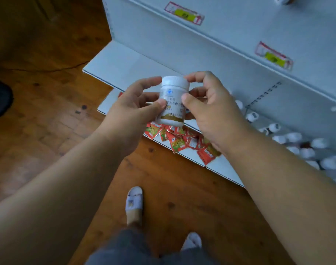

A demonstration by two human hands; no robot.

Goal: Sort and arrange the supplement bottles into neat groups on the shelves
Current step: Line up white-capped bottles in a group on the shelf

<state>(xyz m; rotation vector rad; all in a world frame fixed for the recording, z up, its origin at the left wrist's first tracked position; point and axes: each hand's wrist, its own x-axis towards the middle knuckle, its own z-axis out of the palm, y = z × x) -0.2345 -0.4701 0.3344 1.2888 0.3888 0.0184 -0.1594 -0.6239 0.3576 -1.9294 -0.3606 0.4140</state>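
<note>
Down low and nearest: gray slippers (pixel 134 200) on the wood floor (pixel 48 115), standing just in front of the shelves.

Up a little: both bare arms stretched forward, meeting in the middle. Left hand (pixel 129 109) and right hand (pixel 211 109) both wrapped around one white bottle (pixel 173 101). Thumb of the left hand pressed on the label, its fingers behind. Right hand pinching the cap edge with fingertips up top and thumb on the label lower down. Held in the air between the two hands, touching both, not resting on anything. Standing almost straight up, cap on top, leaning a tiny bit, label facing the camera. Neither hand nearer than the other; an even share.

Under and just past the bottle: red packets (pixel 180 140) in a messy pile on the bottom shelf (pixel 220 167).

Off to the right on that same shelf: many more white-capped bottles (pixel 297 142), blurry, looking jumbled and not in rows.

Farther up: white shelf fronts with price tags (pixel 184 13), mostly bare.

Likely next: picking a group for this bottle, probably over on the right side. Shorter reach for the right hand then, with the bottle kept cap-up for setting down.
</note>
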